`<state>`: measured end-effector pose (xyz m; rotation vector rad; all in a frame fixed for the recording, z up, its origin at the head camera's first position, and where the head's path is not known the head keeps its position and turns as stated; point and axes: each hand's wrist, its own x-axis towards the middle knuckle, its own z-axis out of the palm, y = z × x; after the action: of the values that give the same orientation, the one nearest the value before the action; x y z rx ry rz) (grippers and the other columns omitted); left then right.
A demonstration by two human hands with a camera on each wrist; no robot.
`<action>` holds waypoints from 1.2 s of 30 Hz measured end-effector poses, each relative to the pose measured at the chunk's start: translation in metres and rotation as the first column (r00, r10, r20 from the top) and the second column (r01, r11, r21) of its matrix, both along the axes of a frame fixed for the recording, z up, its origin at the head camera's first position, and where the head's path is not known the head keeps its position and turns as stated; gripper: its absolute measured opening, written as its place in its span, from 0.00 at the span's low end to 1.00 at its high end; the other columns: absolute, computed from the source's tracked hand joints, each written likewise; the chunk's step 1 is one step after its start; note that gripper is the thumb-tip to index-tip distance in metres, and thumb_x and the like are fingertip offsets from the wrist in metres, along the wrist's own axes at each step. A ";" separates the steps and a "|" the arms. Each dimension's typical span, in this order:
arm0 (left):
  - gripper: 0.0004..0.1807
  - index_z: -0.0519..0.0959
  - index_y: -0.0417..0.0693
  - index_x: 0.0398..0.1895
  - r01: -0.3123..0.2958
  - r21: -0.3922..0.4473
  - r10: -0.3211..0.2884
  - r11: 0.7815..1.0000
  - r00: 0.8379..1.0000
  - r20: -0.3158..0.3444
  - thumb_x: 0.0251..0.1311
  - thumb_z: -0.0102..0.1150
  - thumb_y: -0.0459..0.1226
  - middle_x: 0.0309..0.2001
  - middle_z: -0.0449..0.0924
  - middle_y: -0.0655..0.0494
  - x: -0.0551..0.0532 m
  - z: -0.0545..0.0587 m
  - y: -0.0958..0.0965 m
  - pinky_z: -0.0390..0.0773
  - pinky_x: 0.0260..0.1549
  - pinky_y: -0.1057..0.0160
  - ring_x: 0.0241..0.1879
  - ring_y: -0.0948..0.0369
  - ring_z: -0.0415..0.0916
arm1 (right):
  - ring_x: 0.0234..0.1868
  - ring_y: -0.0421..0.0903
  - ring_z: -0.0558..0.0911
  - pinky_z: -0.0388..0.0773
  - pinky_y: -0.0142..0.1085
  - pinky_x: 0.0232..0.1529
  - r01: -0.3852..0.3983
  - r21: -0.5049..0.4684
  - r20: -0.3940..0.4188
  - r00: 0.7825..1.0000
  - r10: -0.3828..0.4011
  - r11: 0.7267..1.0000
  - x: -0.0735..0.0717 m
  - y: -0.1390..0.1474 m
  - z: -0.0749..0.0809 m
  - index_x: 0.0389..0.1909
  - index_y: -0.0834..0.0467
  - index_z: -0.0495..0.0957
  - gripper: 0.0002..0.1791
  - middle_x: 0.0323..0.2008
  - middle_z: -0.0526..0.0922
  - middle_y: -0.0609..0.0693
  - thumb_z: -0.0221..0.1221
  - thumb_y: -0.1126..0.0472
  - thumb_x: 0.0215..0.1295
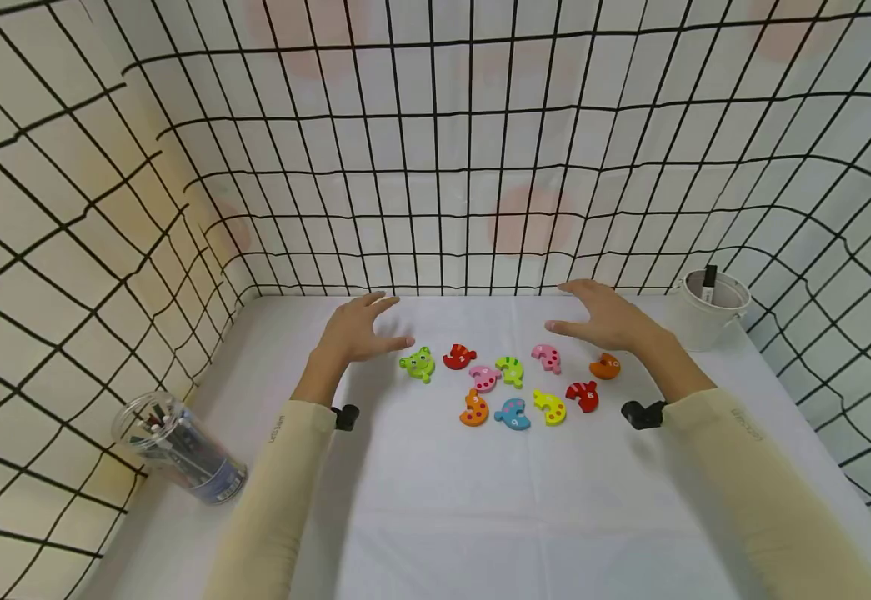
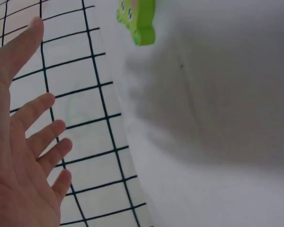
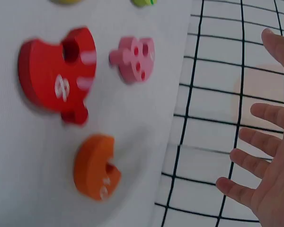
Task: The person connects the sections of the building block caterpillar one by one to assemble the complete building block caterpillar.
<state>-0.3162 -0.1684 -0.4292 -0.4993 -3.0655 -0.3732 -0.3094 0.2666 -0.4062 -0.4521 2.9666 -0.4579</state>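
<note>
My left hand (image 1: 356,329) is held over the white table with its fingers spread, holding nothing. Nearest to it lies a green toy head with eyes (image 1: 418,364), partly seen at the top of the left wrist view. My right hand (image 1: 606,318) hovers on the other side, fingers apart and palm bare. Close to it are an orange curved toy piece (image 1: 605,367), a pink spotted piece (image 1: 547,358) and a red striped piece (image 3: 57,75) with a white digit. Between the hands lie more curved pieces, among them a blue one (image 1: 513,414), a yellow one (image 1: 550,407) and another red one (image 1: 459,357).
At the left stands a clear jar (image 1: 180,450) of pens. A white bucket (image 1: 708,308) with a black-capped marker (image 1: 708,283) is at the back right. Black wire mesh (image 1: 469,171) borders the table at the back and both sides.
</note>
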 end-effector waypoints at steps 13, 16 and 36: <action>0.32 0.74 0.52 0.72 0.069 0.240 -0.103 0.968 0.986 0.135 0.68 0.62 0.52 0.73 0.69 0.44 0.016 -0.041 0.013 0.66 0.72 0.40 0.74 0.43 0.65 | 0.77 0.64 0.60 0.61 0.67 0.73 0.001 -0.135 0.048 0.999 0.006 0.991 0.014 -0.040 -0.035 0.76 0.55 0.64 0.41 0.77 0.62 0.61 0.62 0.40 0.68; 0.29 0.76 0.53 0.70 0.053 0.298 -0.101 0.953 0.984 0.147 0.68 0.64 0.49 0.70 0.73 0.46 0.018 -0.049 0.015 0.72 0.68 0.43 0.67 0.46 0.72 | 0.76 0.63 0.64 0.64 0.65 0.72 -0.012 -0.176 0.049 0.999 0.021 0.984 0.017 -0.050 -0.039 0.75 0.56 0.66 0.39 0.76 0.64 0.61 0.63 0.42 0.69; 0.15 0.88 0.58 0.53 -0.070 0.557 -0.028 0.827 0.986 0.165 0.63 0.71 0.44 0.58 0.85 0.57 0.032 -0.087 0.018 0.78 0.61 0.51 0.58 0.56 0.80 | 0.69 0.56 0.73 0.75 0.55 0.68 -0.029 -0.300 0.099 0.993 0.061 0.954 0.021 -0.121 -0.073 0.71 0.54 0.71 0.36 0.69 0.74 0.54 0.65 0.42 0.67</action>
<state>-0.2846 -0.1507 -0.5164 -0.4131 -2.8787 -1.3251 -0.2886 0.1458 -0.4788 -0.5034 2.7847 -0.9012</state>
